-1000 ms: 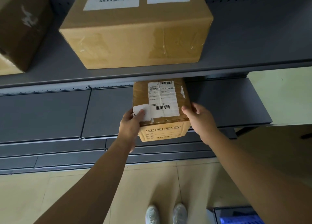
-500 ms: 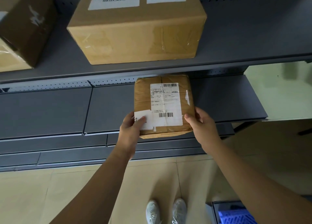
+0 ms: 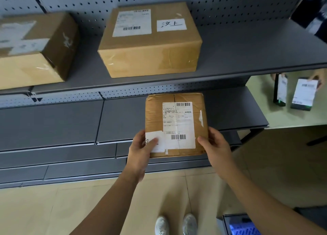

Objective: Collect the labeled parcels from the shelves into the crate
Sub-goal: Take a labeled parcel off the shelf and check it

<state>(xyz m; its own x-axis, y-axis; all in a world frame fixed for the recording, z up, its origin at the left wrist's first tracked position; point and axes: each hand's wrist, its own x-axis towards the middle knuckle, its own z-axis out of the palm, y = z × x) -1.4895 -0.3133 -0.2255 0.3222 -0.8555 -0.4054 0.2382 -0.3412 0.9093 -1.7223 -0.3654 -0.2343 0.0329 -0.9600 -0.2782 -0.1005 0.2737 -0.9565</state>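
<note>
Small flat parcel [image 3: 175, 125], in crinkled brown tape wrap, lies at the front of the lower shelf [image 3: 230, 109], its near edge out past the lip. Whether it is resting or lifted, cannot tell.

Left hand [image 3: 141, 149] grips its 7 o'clock corner, thumb on a white sticker. Right hand [image 3: 216, 146] grips the 5 o'clock corner. The fingers of both go underneath, mostly hidden.

Judged light and fairly stiff, with slick tape, so a hold on opposite edges suits it.

Crate [image 3: 242, 226] is at 5 o'clock, by the feet.

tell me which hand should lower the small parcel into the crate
Right, probably: the blue crate sits low on the person's right, and the right hand grips the small parcel on that side.
</note>
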